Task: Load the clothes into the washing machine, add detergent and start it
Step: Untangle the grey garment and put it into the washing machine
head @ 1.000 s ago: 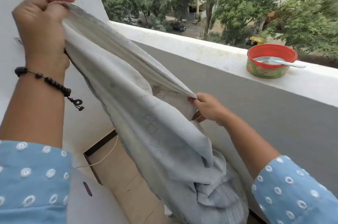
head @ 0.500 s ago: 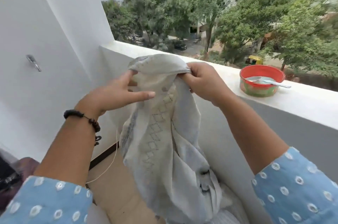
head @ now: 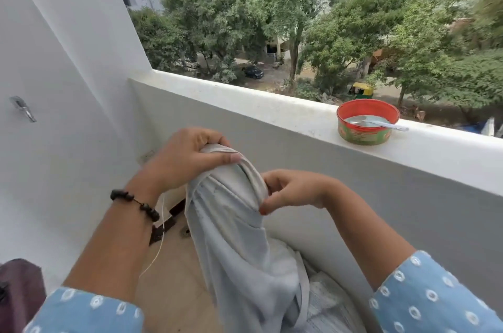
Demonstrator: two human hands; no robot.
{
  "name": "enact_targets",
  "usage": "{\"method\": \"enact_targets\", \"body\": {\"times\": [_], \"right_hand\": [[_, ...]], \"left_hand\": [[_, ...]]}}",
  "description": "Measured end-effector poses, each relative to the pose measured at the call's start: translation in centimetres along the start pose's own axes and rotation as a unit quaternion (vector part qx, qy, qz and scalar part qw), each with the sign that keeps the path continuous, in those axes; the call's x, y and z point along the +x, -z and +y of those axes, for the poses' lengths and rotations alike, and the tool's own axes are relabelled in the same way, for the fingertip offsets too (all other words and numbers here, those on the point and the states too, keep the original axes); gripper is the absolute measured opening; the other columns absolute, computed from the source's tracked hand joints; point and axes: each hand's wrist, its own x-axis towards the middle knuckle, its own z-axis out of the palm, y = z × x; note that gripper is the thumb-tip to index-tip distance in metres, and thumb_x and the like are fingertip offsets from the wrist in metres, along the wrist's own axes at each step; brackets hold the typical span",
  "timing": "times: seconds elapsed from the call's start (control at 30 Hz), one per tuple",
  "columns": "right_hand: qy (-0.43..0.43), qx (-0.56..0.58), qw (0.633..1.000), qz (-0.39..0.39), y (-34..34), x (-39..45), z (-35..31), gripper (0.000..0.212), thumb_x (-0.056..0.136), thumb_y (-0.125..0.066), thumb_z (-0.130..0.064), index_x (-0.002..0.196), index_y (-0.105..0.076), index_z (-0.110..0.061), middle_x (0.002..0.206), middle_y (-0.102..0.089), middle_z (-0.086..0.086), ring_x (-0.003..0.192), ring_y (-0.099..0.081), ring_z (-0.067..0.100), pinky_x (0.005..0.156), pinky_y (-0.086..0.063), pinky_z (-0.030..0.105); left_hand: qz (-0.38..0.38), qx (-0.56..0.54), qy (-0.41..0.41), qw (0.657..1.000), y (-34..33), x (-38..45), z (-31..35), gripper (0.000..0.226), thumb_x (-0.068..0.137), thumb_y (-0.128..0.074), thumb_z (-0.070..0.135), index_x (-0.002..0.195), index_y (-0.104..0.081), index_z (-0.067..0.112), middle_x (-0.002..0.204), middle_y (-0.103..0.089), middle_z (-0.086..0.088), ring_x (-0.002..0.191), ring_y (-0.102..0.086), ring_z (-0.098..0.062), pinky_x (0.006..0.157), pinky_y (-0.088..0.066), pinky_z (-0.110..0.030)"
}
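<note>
A pale grey cloth [head: 236, 237] hangs down in front of me, bunched at its top. My left hand [head: 185, 158] grips that bunched top edge from above. My right hand [head: 294, 191] pinches a fold of the same cloth just to the right. The lower part of the cloth falls onto a heap of light striped fabric [head: 326, 302] at the bottom. A round red and green tin [head: 366, 123] with a metal spoon [head: 381, 123] in it stands on the parapet ledge to the right. No washing machine is visible.
The white parapet ledge [head: 272, 106] runs across the balcony, with a drop to trees and a street behind it. A white wall with a metal hook [head: 23, 108] stands on the left. A dark maroon object [head: 19, 289] sits at the bottom left. Beige floor tiles [head: 174, 272] lie below.
My left hand came down from high on the left to the cloth's top. The spread cloth is now gathered into a narrow bunch between both hands, lower in view.
</note>
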Motion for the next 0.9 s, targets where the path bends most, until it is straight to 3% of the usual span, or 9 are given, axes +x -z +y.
{"method": "enact_targets", "body": {"times": [0.1,0.23,0.3,0.43,0.57,0.7,0.8,0.83,0.9], "right_hand": [[-0.107,-0.128,0.984,-0.059,-2.0,1.6,3.1,0.011,0.080,-0.069,-0.007,0.080,-0.064,-0.017,0.068,-0.063,-0.014,0.065,-0.054,0.001,0.064,-0.043,0.019],[-0.263,-0.285,0.912,-0.132,-5.6,3.1,11.1,0.043,0.082,-0.069,-0.005,0.124,-0.058,-0.005,0.111,-0.068,0.010,0.103,-0.062,0.024,0.081,-0.050,0.030],[-0.272,-0.332,0.898,-0.099,-6.6,3.2,13.9,0.048,0.083,-0.070,-0.015,0.130,-0.055,-0.011,0.127,-0.063,0.013,0.112,-0.060,0.029,0.091,-0.048,0.034],[-0.251,-0.279,0.925,0.060,-3.9,3.3,12.7,0.024,0.094,-0.050,-0.025,0.115,-0.059,-0.016,0.119,-0.066,0.011,0.105,-0.065,0.031,0.076,-0.047,0.033],[-0.152,-0.138,0.945,0.254,1.1,3.7,7.1,0.028,0.079,-0.042,0.003,0.090,-0.066,-0.006,0.087,-0.070,0.016,0.086,-0.070,0.034,0.071,-0.060,0.044],[0.056,0.036,0.927,0.368,4.1,2.3,-1.1,0.046,0.083,-0.045,0.013,0.102,-0.074,-0.017,0.096,-0.074,0.008,0.084,-0.071,0.022,0.074,-0.061,0.041],[0.163,0.094,0.913,0.363,5.1,-0.4,-4.8,0.059,0.084,-0.047,0.022,0.119,-0.066,-0.021,0.115,-0.070,-0.003,0.095,-0.068,0.008,0.078,-0.059,0.027],[0.181,0.095,0.919,0.337,5.2,-1.2,-5.1,0.061,0.082,-0.048,0.024,0.122,-0.065,-0.018,0.119,-0.069,-0.002,0.102,-0.067,0.010,0.083,-0.058,0.029],[0.184,0.099,0.937,0.278,4.7,-2.3,-4.8,0.060,0.081,-0.048,0.027,0.125,-0.064,-0.010,0.122,-0.069,0.004,0.113,-0.064,0.016,0.094,-0.055,0.034]], "left_hand": [[0.060,-0.067,-0.046,0.995,1.9,-0.7,1.0,0.019,0.074,-0.082,0.039,0.075,-0.076,0.021,0.068,-0.070,0.003,0.065,-0.061,-0.007,0.061,-0.049,-0.018],[0.188,-0.170,-0.110,0.961,3.9,-1.1,1.7,0.012,0.081,-0.073,0.031,0.069,-0.075,0.032,0.063,-0.067,0.015,0.060,-0.059,0.000,0.058,-0.049,-0.013],[0.241,-0.207,-0.125,0.940,4.3,-1.4,1.8,0.017,0.083,-0.070,0.027,0.068,-0.074,0.033,0.063,-0.068,0.017,0.059,-0.059,0.002,0.059,-0.050,-0.013],[0.287,-0.313,-0.085,0.901,3.4,-2.0,1.5,0.030,0.096,-0.061,0.020,0.069,-0.072,0.029,0.067,-0.069,0.014,0.063,-0.063,0.000,0.061,-0.053,-0.017],[0.177,-0.314,-0.031,0.932,-0.2,-2.6,1.0,0.019,0.088,-0.065,0.028,0.071,-0.070,0.025,0.067,-0.067,0.006,0.061,-0.062,-0.006,0.057,-0.052,-0.019],[-0.119,-0.200,0.002,0.973,-4.5,-2.3,-1.4,0.016,0.092,-0.070,0.031,0.096,-0.072,0.016,0.089,-0.070,0.000,0.082,-0.064,-0.012,0.074,-0.051,-0.029],[-0.334,-0.080,0.066,0.937,-5.2,-2.2,-3.7,0.028,0.091,-0.073,0.028,0.119,-0.071,0.023,0.117,-0.073,0.005,0.108,-0.067,-0.008,0.099,-0.052,-0.029],[-0.336,-0.075,0.075,0.936,-5.2,-2.2,-4.0,0.027,0.091,-0.073,0.027,0.117,-0.071,0.019,0.114,-0.074,0.004,0.104,-0.069,-0.007,0.095,-0.054,-0.026],[-0.206,-0.164,0.107,0.959,-4.9,-1.8,-4.1,0.024,0.089,-0.071,0.033,0.095,-0.073,0.010,0.091,-0.078,0.001,0.074,-0.070,-0.004,0.068,-0.054,-0.016]]}}
